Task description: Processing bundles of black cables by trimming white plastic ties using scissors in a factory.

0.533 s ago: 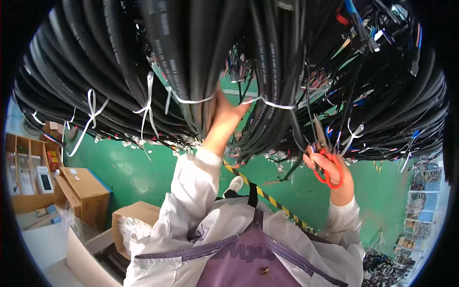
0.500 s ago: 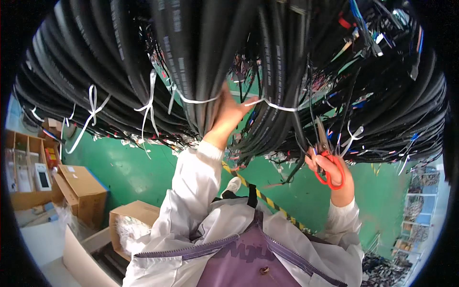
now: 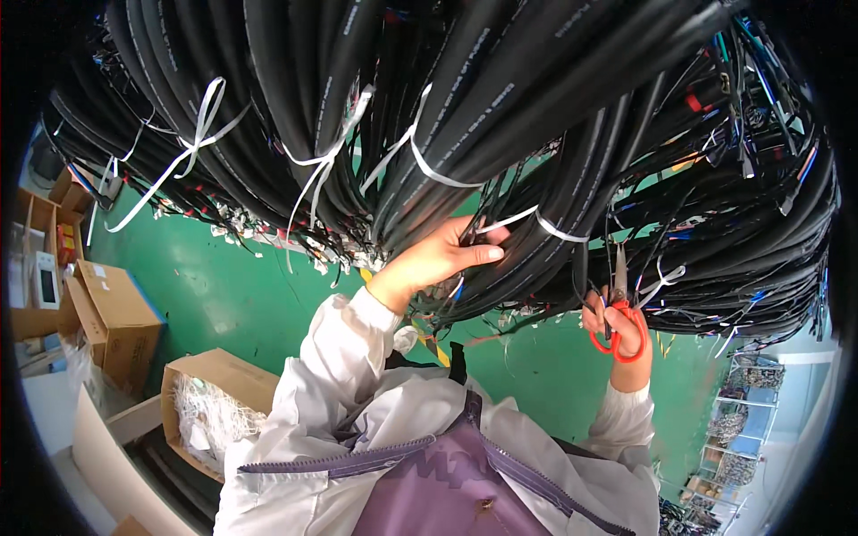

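My left hand (image 3: 433,261) reaches in beside a tied bundle of black cables (image 3: 559,192). Its fingers close around the end of the white tie (image 3: 518,219), which stretches taut from that bundle; some fingertips are hidden among the cables. A thicker black cable bundle (image 3: 447,143), bound with another white tie (image 3: 424,165), hangs just above this hand. To the right, my right hand (image 3: 617,326) grips scissors (image 3: 633,344) by their red handles. The blades point up, close to thin dark wires and a knotted white tie (image 3: 663,281).
More black cable bundles (image 3: 188,116) with white ties hang across the upper view. Cardboard boxes (image 3: 116,322) stand at left, and one open box (image 3: 214,384) contains white stringy scraps. Racks (image 3: 746,420) line the right side. Yellow-black tape (image 3: 435,348) crosses the green floor.
The view has shifted, so the cables sit differently in it. My left hand has come lower relative to the tied bundle, its thumb now pointing right. Scissors remain in my right hand.
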`<state>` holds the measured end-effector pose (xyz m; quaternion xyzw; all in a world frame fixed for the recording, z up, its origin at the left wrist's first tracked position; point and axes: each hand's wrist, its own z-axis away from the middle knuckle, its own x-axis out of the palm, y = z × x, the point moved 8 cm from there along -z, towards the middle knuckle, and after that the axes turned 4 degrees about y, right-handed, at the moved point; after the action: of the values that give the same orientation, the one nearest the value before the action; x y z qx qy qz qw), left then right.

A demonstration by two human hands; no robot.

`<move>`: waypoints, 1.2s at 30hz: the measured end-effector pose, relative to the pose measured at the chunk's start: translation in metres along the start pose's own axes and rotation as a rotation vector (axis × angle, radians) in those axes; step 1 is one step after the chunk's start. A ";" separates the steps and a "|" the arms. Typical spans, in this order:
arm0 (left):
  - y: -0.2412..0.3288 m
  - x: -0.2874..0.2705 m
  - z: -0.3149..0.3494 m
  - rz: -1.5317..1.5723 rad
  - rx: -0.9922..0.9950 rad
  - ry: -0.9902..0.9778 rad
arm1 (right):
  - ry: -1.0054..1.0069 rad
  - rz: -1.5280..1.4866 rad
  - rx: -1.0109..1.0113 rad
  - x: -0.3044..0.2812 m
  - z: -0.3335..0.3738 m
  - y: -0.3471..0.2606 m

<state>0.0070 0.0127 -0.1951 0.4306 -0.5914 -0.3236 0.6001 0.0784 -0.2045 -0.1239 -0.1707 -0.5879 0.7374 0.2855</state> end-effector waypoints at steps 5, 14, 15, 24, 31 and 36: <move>0.023 -0.004 0.033 -0.356 0.015 0.313 | 0.102 -0.008 -0.020 0.004 -0.001 0.001; 0.055 0.039 0.075 0.908 -0.344 -0.132 | 0.205 0.273 -0.050 0.037 -0.026 0.036; 0.056 0.041 0.072 0.983 -0.345 -0.156 | 0.249 0.292 -0.043 0.056 -0.029 0.030; 0.076 0.050 0.064 1.323 -0.352 -0.200 | 0.753 0.829 -0.533 0.116 0.019 0.047; 0.093 0.060 0.062 1.451 -0.368 -0.314 | 0.316 -0.064 -0.581 0.201 0.052 0.005; 0.107 0.068 0.065 1.501 -0.456 -0.337 | 0.142 -0.239 -0.535 0.226 0.045 -0.017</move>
<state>-0.0645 -0.0121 -0.0741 -0.2699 -0.7250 -0.0071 0.6336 -0.1207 -0.0959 -0.0771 -0.2203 -0.7558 0.5038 0.3556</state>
